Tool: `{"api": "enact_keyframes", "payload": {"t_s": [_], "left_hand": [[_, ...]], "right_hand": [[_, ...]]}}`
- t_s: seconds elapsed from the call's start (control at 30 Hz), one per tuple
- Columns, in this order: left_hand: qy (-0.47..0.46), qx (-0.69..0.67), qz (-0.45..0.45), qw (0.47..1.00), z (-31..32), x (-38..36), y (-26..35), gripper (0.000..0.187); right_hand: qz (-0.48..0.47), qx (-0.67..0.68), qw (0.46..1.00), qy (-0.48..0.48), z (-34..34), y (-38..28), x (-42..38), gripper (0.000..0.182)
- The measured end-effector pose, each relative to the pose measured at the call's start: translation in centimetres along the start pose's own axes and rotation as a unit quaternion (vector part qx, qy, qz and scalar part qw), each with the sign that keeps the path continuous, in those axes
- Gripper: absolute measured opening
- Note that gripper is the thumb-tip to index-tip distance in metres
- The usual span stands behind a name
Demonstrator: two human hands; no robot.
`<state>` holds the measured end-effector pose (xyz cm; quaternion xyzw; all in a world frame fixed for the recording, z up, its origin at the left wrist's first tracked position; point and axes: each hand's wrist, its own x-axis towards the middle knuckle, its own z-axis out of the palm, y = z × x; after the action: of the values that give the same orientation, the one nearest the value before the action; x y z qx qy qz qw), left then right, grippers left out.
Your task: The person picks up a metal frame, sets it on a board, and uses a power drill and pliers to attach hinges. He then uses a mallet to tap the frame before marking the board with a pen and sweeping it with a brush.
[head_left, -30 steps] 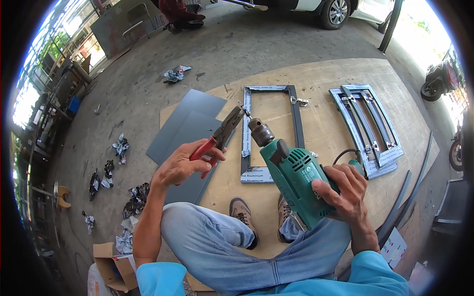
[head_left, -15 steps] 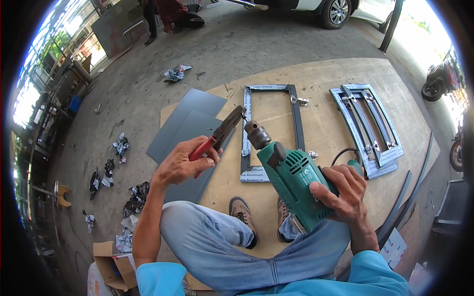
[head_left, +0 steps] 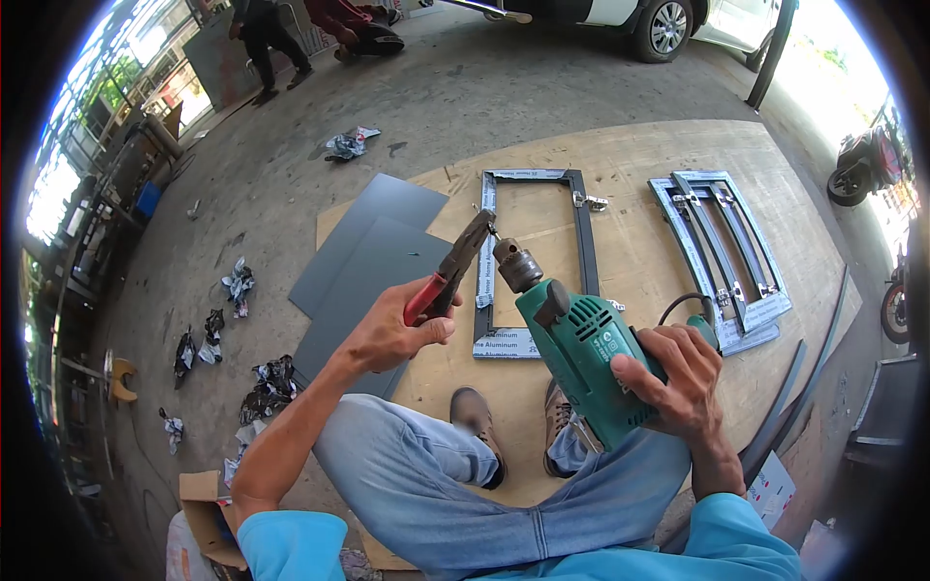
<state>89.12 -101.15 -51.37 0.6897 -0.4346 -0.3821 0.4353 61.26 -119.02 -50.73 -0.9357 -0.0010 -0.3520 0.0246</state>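
Note:
My left hand (head_left: 392,329) is closed round the red handles of a pair of pliers (head_left: 467,254). The pliers' jaws meet the short bit at the tip of a green power drill (head_left: 586,358), just ahead of its metal chuck (head_left: 517,265). The drill's handle is wrapped by my right hand (head_left: 678,378), the body tilted with the chuck pointing up and left. Behind the tools, a dark aluminium frame (head_left: 585,242) with partly printed film and hinges lies on a plywood sheet (head_left: 630,155). Whether the jaws grip the bit tightly I cannot make out.
Stacked frames with hinges (head_left: 722,257) lie to the right on the plywood, grey panels (head_left: 363,261) to the left. Crumpled film (head_left: 268,389) and a cardboard box (head_left: 201,488) are at left. Two people (head_left: 266,44) and a white vehicle (head_left: 668,29) are at the back.
My left hand and the pliers have shifted slightly right, with the wrist turned. The drill has moved a little right and down. A standing person at the back has come further into view.

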Motion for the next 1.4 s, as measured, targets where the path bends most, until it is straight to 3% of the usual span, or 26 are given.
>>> {"api": "enact_keyframes", "payload": {"t_s": [0.17, 0.73, 1.0, 1.07, 1.23, 1.4], "left_hand": [[0.016, -0.010, 0.017, 1.000, 0.0, 0.0, 1.0, 0.034], [0.041, -0.018, 0.051, 0.998, 0.2, -0.8, 1.9, 0.034], [0.053, -0.024, 0.038, 0.998, 0.2, -1.9, 2.5, 0.036], [0.054, -0.043, 0.072, 0.995, 0.6, -2.0, 2.7, 0.037], [0.061, -0.075, 0.090, 0.991, 0.7, -1.4, 3.3, 0.038], [0.076, -0.118, 0.128, 0.982, 0.5, -0.7, 3.5, 0.038]], "right_hand": [[0.007, 0.008, 1.000, -0.004, 0.0, -0.1, 0.3, 0.085], [-0.010, 0.047, 0.997, 0.052, 0.2, 0.2, 0.2, 0.075], [-0.030, 0.046, 0.996, 0.066, 0.7, 0.1, 0.2, 0.088], [-0.008, 0.099, 0.994, 0.049, 0.1, 0.2, 0.5, 0.096], [-0.033, 0.174, 0.978, 0.106, 0.7, 0.7, 1.7, 0.082], [-0.007, 0.256, 0.958, 0.130, 1.5, 1.0, 3.1, 0.082]]}}
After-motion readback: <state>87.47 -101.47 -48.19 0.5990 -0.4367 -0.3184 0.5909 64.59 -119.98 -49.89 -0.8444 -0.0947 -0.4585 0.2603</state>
